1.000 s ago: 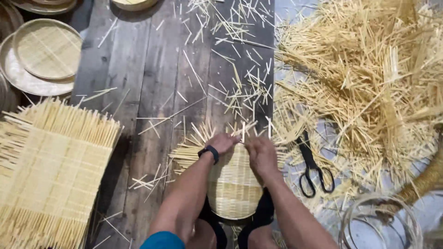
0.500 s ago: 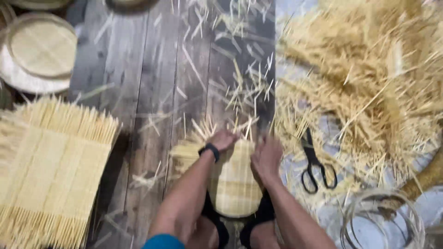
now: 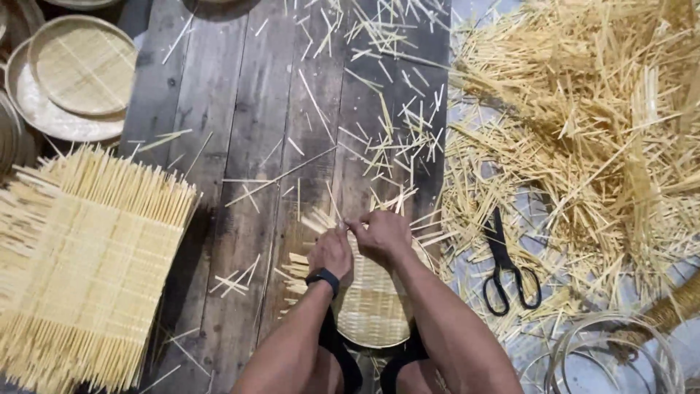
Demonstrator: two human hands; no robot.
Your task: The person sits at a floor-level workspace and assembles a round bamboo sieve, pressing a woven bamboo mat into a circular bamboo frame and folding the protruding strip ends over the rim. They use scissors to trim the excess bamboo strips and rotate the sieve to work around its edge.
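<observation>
Low in the middle of the frame, a half-woven bamboo tray [image 3: 372,306] is lying on the plank floor [image 3: 240,131] between the person's knees. The left hand [image 3: 332,252], a black band at its wrist, and the right hand [image 3: 383,235] are meeting at the tray's far edge, fingers [image 3: 357,222] curled closed and pinching loose strip ends there. Black scissors [image 3: 507,273] are resting just right of the tray, below a large heap of bamboo strips [image 3: 583,124]. A square woven mat [image 3: 87,270] is lying at lower left; finished round trays [image 3: 76,69] are stacked at upper left.
</observation>
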